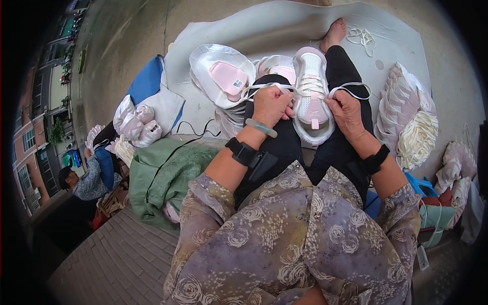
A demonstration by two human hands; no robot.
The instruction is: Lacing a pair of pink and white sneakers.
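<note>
A white and pink sneaker [310, 68] lies between my thighs, its toe pointing away from me and its pink tongue tab near me. A cream shoelace [305, 92] is threaded across its front, with a loose length leading off to each side. My left hand [272, 105] is closed at the sneaker's left side, pinching the lace, which loops out over the left thigh. On the right side my right hand [347, 113] also pinches the lace between thumb and fingers, close to the tongue. The other end of the lace arcs above that hand.
White and pink shoe parts [223, 76] are piled left of my legs on a grey sheet [406, 46]. Bundled uppers [399, 107] and a cream lace bundle [418, 140] lie at right. A loose lace [362, 40] rests by my foot. A green sack [168, 173] and another person [94, 175] are left.
</note>
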